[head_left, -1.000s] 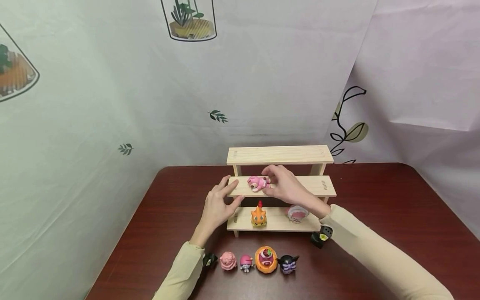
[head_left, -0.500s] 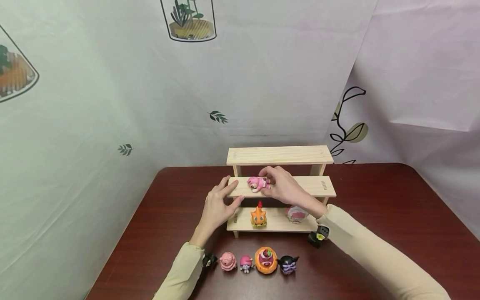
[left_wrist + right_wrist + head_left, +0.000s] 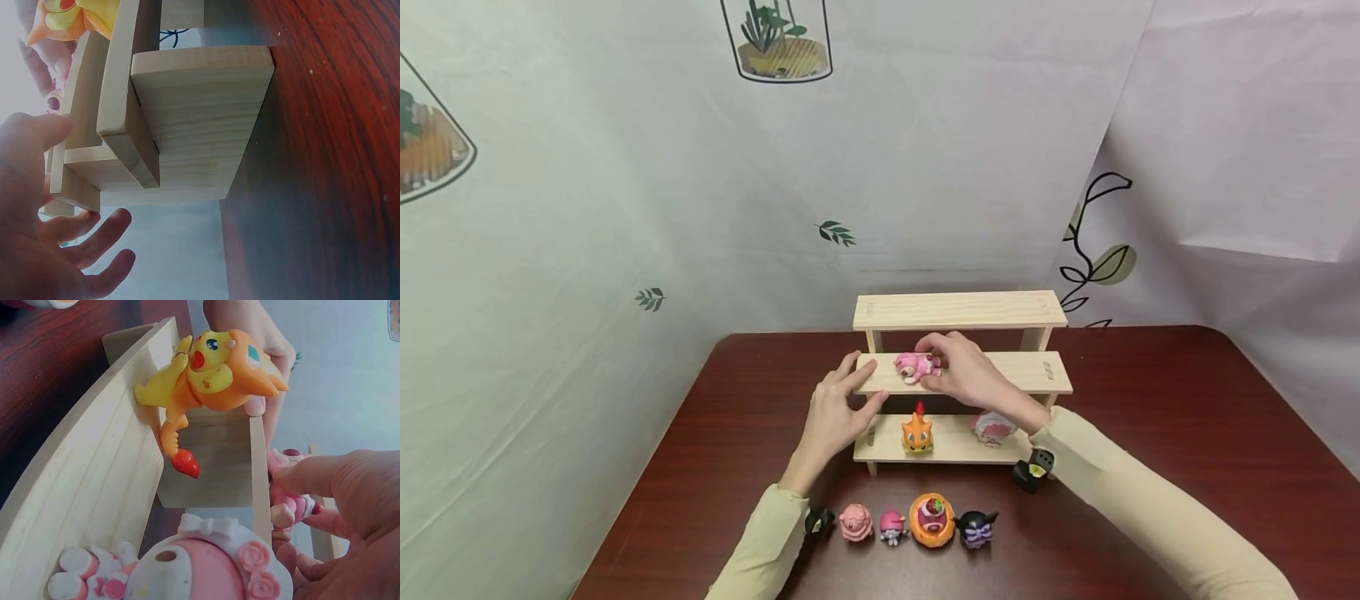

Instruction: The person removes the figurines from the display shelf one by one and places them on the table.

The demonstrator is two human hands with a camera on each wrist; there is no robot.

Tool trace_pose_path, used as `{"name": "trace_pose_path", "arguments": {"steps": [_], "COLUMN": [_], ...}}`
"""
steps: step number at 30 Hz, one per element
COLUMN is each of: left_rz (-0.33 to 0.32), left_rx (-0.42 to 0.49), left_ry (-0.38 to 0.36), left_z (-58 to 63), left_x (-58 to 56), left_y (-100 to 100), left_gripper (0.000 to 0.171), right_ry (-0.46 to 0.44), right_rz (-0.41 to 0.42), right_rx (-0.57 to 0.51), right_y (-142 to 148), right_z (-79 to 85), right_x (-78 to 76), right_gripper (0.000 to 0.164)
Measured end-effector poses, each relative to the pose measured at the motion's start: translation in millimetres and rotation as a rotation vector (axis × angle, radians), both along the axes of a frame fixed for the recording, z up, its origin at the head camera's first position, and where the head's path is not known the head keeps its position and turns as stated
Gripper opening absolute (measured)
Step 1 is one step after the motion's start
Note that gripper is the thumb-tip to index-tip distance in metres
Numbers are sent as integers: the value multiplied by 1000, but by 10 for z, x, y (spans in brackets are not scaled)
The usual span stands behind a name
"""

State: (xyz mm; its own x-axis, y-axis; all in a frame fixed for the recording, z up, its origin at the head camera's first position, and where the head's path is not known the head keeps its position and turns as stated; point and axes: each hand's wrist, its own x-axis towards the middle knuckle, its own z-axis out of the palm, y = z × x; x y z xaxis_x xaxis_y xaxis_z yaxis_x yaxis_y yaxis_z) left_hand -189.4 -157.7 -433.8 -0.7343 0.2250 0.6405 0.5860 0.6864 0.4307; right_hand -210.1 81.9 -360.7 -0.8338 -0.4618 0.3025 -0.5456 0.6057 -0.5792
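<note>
A pink bear figurine (image 3: 913,367) lies on its side on the middle board of a three-step wooden shelf (image 3: 959,310). My right hand (image 3: 967,372) pinches its right end between thumb and fingers; the right wrist view shows the pink figurine (image 3: 282,513) partly covered by them. My left hand (image 3: 833,417) holds the left end of that same board, the thumb at its front edge. Below, an orange-and-yellow figurine (image 3: 917,433) stands on the bottom board. A pink-and-white figurine (image 3: 994,428) is farther right there, partly behind my right forearm.
In front of the shelf, a row on the dark red table (image 3: 1120,533) holds a pink round figurine (image 3: 856,522), a small pink-hatted figurine (image 3: 892,527), an orange cake-like toy (image 3: 932,520) and a black figurine with a purple bow (image 3: 976,529). A patterned cloth (image 3: 940,167) hangs behind.
My right hand has shifted slightly left along the pink bear figurine, its forearm following. The left hand and the other figurines stay in place.
</note>
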Motion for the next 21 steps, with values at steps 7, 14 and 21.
{"name": "trace_pose_path", "arguments": {"steps": [7,14,21], "left_rz": [3,0,-6], "left_rx": [1,4,6], "left_ry": [1,-6,10], "left_z": [4,8,12], "left_x": [5,8,6], "left_y": [3,5,5], "left_gripper": [48,48,47], "right_ry": [9,19,37], "right_rz": [-7,-3,-4], "right_rx": [11,7,3], "right_y": [-11,-20,-17], "right_z": [-1,1,2], "right_x": [1,-8,-2], "right_gripper": [32,30,30]}}
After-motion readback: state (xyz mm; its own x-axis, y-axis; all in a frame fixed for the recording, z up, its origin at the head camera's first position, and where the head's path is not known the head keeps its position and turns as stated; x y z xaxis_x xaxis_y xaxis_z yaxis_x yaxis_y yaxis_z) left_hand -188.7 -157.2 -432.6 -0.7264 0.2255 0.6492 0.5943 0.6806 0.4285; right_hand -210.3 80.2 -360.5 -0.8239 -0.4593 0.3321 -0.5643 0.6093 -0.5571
